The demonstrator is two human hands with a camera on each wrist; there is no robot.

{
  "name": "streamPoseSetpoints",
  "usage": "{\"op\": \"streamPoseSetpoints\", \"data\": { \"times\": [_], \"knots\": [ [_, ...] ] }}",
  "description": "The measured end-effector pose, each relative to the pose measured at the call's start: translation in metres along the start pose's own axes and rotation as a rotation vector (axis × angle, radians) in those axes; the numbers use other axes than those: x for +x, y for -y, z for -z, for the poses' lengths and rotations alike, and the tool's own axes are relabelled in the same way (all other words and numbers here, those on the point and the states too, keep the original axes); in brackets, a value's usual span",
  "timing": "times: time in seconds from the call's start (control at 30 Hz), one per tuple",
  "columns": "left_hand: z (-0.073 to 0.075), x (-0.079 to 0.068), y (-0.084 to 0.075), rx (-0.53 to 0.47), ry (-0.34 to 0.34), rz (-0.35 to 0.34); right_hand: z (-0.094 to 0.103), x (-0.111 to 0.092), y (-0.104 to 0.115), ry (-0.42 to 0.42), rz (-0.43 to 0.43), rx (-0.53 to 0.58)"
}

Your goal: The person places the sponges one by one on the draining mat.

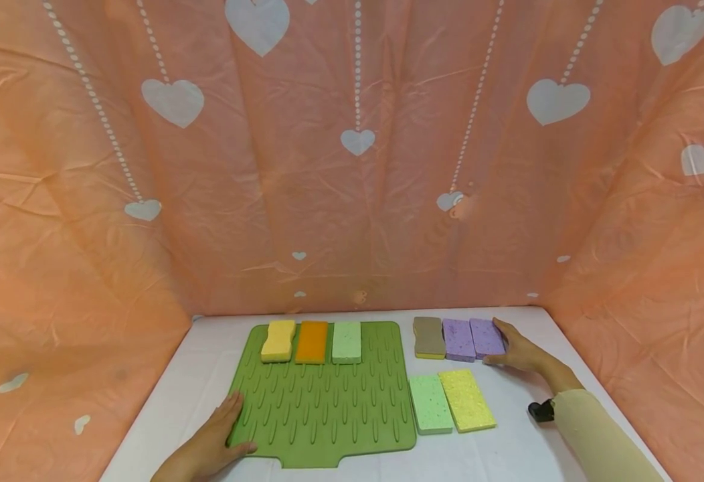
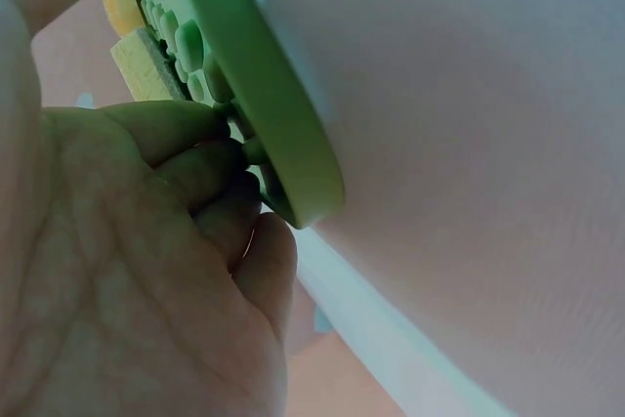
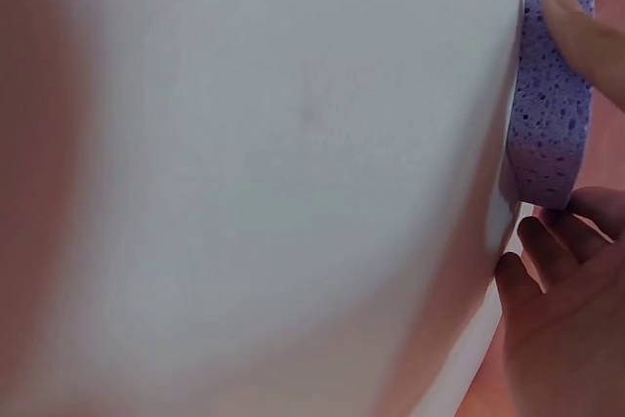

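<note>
Clasping the outer purple sponge (image 1: pixel 483 338) at 2 o'clock from the mat (image 1: pixel 328 408), the right hand (image 1: pixel 522 351) is gripping its edges. It is probably weighing little and yielding, suiting a light edge hold. The left hand (image 1: pixel 217 435) is resting loosely on the mat at 8 o'clock.

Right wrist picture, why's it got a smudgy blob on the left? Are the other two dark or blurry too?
Right wrist view: that brownish blob is something out of focus, I can't tell what; the purple sponge looks sharper. Left wrist view: dim, with shade over the left hand. Head view: brighter and clearer, with a soft shadow beside the right sleeve.
</note>
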State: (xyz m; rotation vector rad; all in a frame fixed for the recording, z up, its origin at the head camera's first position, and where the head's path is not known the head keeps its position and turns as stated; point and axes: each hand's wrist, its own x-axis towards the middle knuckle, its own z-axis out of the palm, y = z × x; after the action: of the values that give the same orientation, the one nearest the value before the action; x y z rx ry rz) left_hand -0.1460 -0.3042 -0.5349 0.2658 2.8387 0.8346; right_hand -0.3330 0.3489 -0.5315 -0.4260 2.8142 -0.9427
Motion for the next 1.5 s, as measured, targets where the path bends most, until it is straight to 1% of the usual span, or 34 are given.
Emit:
{"op": "streamPoseSetpoints", "data": {
  "times": [0.07, 0.17, 0.3, 0.4, 0.53, 0.67, 0.7, 0.77, 1.07, 1.27, 1.37, 1.5],
  "knots": [
    [0.002, -0.001, -0.003, 0.014, -0.001, -0.010, 0.001, -0.001, 0.001, -0.003, 0.001, -0.001],
    [0.001, -0.002, -0.002, 0.015, -0.005, -0.022, 0.001, -0.003, 0.002, -0.013, 0.001, 0.016],
    [-0.001, -0.001, 0.003, -0.011, -0.010, -0.040, 0.001, -0.007, 0.001, -0.022, 0.001, 0.025],
    [-0.004, 0.001, 0.008, -0.045, -0.012, -0.037, 0.001, -0.009, 0.000, -0.040, 0.002, 0.022],
    [-0.008, 0.002, 0.016, -0.062, -0.030, -0.044, 0.000, -0.011, -0.003, -0.068, -0.006, 0.015],
    [-0.012, 0.004, 0.022, -0.020, -0.051, -0.038, 0.001, -0.011, -0.006, -0.084, -0.037, 0.028],
    [-0.012, 0.004, 0.022, -0.005, -0.055, -0.045, 0.001, -0.011, -0.007, -0.088, -0.040, 0.033],
    [-0.012, 0.004, 0.023, 0.008, -0.056, -0.038, 0.002, -0.012, -0.007, -0.094, -0.038, 0.047],
    [-0.011, 0.003, 0.021, -0.011, -0.060, -0.046, 0.004, -0.016, -0.003, -0.137, -0.019, 0.044],
    [-0.011, 0.002, 0.019, -0.005, -0.054, -0.044, 0.003, -0.017, 0.009, -0.160, -0.019, 0.048],
    [-0.010, 0.002, 0.017, -0.017, -0.048, -0.028, 0.003, -0.017, 0.016, -0.163, -0.010, 0.051],
    [-0.008, 0.001, 0.013, -0.031, -0.041, -0.035, 0.000, -0.014, 0.023, -0.162, 0.005, 0.055]
  ]
}}
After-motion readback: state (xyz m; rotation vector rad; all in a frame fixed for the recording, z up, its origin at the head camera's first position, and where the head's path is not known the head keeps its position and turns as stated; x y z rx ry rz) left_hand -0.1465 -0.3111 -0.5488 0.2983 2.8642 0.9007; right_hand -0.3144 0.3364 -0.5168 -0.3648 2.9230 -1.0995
